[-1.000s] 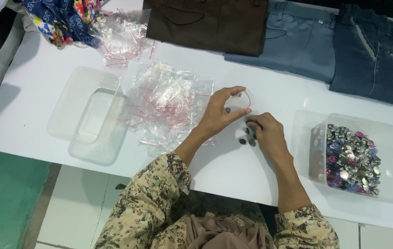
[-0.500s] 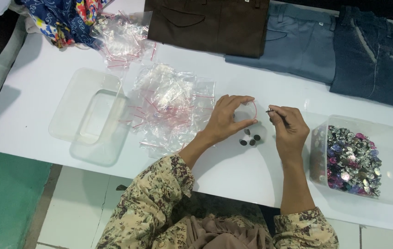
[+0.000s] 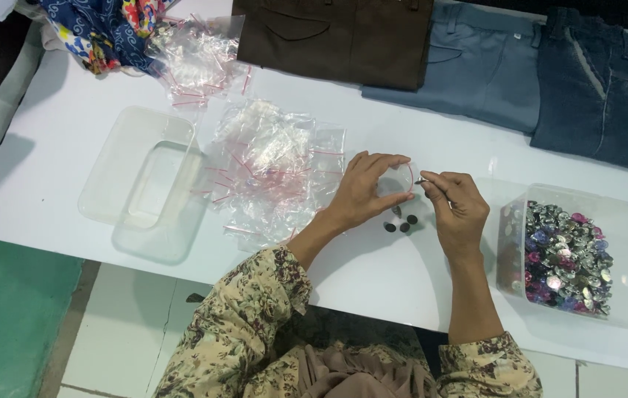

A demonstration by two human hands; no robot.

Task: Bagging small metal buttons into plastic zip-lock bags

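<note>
From the head view, the left hand holds a small clear bag with a red strip at its mouth, thumb and fingers pinched on its edges, just above the white table; the bag is thin, see-through and slightly curled; the right hand meets it from the right, fingertips closed on a small metal button right at the bag's mouth; three or four dark buttons lie loose on the table just below both hands.

The table's near edge runs under the forearms, with bare white surface between the hands and that edge; to the left there is open table around an empty clear tub resting on its lid; the far edge is crowded with folded cloth.

A loose heap of clear bags with red strips lies just left of the left hand, touching the tub's side; a second, smaller heap sits further back beside patterned blue cloth; to the right, near the right hand, a clear rectangular container holds shiny silver, pink and blue buttons; along the back lie brown trousers, grey-blue trousers and dark jeans; no labels are legible.
</note>
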